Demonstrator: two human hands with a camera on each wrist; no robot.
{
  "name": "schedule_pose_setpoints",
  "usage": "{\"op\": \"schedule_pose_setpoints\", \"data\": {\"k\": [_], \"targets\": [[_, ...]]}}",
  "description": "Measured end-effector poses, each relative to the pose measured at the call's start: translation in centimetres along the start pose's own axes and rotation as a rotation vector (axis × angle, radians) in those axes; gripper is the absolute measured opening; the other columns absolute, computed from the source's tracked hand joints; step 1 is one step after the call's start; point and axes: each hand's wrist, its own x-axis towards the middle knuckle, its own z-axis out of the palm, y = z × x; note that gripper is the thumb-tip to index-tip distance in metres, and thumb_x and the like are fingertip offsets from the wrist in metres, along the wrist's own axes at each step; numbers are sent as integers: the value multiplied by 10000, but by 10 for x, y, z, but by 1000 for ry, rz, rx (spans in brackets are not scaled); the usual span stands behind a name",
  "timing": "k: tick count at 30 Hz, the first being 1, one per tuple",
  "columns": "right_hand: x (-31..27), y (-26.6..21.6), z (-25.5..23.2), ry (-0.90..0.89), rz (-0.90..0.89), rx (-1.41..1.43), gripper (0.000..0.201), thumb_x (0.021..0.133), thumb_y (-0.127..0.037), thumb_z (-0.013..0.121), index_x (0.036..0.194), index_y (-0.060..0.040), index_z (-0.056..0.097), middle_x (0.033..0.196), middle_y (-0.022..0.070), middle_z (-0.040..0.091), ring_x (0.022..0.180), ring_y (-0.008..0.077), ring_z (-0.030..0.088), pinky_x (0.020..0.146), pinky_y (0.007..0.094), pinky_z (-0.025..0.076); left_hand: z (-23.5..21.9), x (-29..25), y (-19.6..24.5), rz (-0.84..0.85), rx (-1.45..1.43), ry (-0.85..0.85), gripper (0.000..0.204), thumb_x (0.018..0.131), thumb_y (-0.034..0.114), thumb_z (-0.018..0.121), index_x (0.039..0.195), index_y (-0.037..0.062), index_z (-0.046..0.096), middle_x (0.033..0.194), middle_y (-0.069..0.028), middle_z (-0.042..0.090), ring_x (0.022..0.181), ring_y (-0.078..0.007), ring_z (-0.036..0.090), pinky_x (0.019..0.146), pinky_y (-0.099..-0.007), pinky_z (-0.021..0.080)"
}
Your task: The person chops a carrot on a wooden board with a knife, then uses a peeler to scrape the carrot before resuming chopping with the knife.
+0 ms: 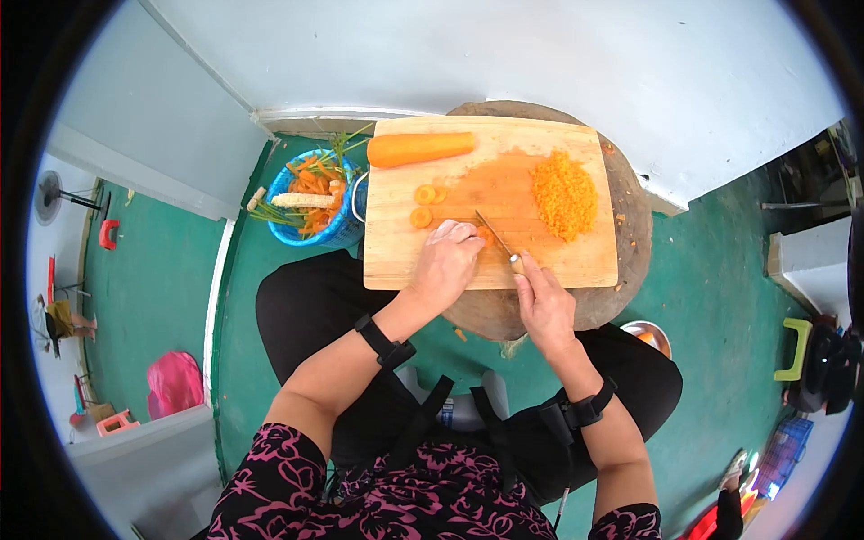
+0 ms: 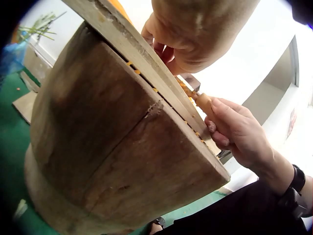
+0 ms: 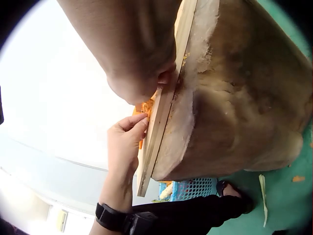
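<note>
A wooden cutting board [image 1: 405, 256] lies on a tree-stump block. My right hand [image 1: 547, 304] grips the wooden handle of a knife [image 1: 496, 235], whose blade slants toward the left hand. With curled fingertips my left hand [image 1: 447, 263] holds a small carrot piece [image 1: 487, 237] against the board, close beside the blade. Several carrot slices [image 1: 421, 218] lie beyond the left hand. A pile of finely chopped carrot [image 1: 564, 195] sits at the board's right, and a large peeled carrot [image 1: 420, 149] rests along the far left edge.
The stump [image 2: 98, 122] carries the board, with orange crumbs along its rim. Left of it stands a blue basket [image 1: 337, 236] of peelings and a corn cob. A metal bowl [image 1: 664, 335] is on the floor at right. A pale wall [image 1: 450, 54] rises behind.
</note>
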Motion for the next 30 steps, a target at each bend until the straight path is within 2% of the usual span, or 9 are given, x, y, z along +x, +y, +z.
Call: {"op": "schedule_pose_setpoints", "data": {"k": [10, 22, 30], "targets": [[1, -2, -2, -6, -19, -29, 352, 894, -228, 580, 1218, -92, 576, 754, 98, 587, 601, 287, 605, 527, 384, 506, -1, 0, 0, 5, -1, 6, 84, 739, 32, 648, 816, 9, 671, 880, -113, 627, 841, -297, 583, 739, -373, 480], [-3, -1, -7, -20, -32, -137, 364, 858, -250, 622, 1204, -140, 597, 745, 68, 581, 580, 262, 605, 507, 365, 498, 0, 0, 0, -6, -2, 19, 73, 733, 31, 652, 801, 18, 674, 858, -105, 628, 828, -300, 586, 726, -382, 483], [1, 5, -6, 3, -32, -44, 354, 868, -261, 617, 1201, -141, 599, 722, 62, 583, 582, 262, 605, 507, 361, 494, -1, 0, 1, -12, -28, 31, 71, 729, 18, 656, 798, 10, 669, 852, -108, 625, 822, -302, 584, 721, -378, 480]]}}
